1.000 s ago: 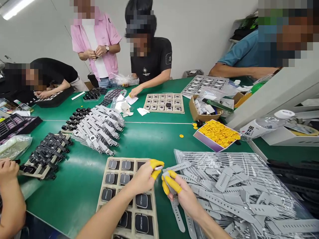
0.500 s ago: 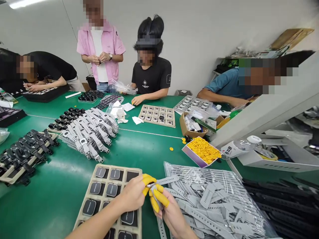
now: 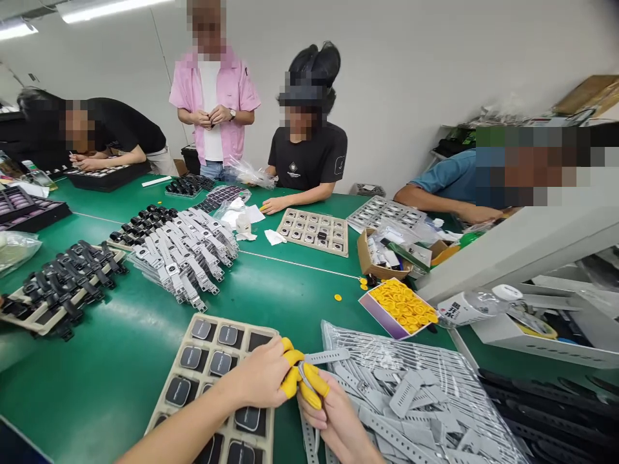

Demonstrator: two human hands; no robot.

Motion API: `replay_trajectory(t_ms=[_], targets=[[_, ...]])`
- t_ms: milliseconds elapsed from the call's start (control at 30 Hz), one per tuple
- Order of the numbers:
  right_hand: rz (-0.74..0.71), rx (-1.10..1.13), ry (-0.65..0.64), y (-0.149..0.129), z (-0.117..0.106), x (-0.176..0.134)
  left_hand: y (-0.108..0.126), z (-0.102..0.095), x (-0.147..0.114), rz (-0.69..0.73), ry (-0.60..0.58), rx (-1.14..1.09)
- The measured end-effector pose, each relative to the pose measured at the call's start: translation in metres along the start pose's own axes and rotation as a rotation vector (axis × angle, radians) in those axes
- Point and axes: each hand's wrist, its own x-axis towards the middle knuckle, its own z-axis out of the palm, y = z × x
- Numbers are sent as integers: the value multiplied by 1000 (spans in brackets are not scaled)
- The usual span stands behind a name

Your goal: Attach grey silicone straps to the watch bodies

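Note:
My left hand point(image 3: 264, 380) and my right hand point(image 3: 329, 412) meet at the near edge of the green table, both with yellow finger cots on the fingertips. Together they pinch a small watch body with a grey strap point(image 3: 326, 356) sticking out to the right. A second grey strap hangs down from my right hand. Under my left hand lies a beige tray point(image 3: 167, 406) of dark watch bodies. To the right is a clear bag of loose grey straps point(image 3: 416, 399).
A box of yellow finger cots point(image 3: 400, 307) stands beyond the bag. Rows of finished watches point(image 3: 186, 254) and black ones point(image 3: 62, 280) lie to the left. A second beige tray point(image 3: 314, 231) lies farther back. Several other people work around the table. A water bottle point(image 3: 476, 304) lies at right.
My two hands have come together and now touch at the fingertips on the watch body. The view has tilted up and shifted, so the hands sit lower in frame.

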Motion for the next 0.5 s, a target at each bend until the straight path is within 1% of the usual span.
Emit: replay_trajectory(t_ms=[67,100,167,267,367,433,500], targets=[[1,-29,-17,1,0,-2,0,-2,1,14,-41,67],[6,-40,-18,2,0,-3,-1,-4,1,16,-56,64],[16,-49,-4,1,1,-6,-2,-7,0,21,-66,-17],[21,-39,47,-1,2,-10,-4,-10,-4,3,-34,-218],[-21,-58,94,-2,0,-12,-6,-2,-5,-114,49,-416],[-68,-114,96,0,-1,-12,-7,7,-3,-179,160,-577],[-77,-169,81,4,-2,-12,-11,15,3,-202,279,-806]])
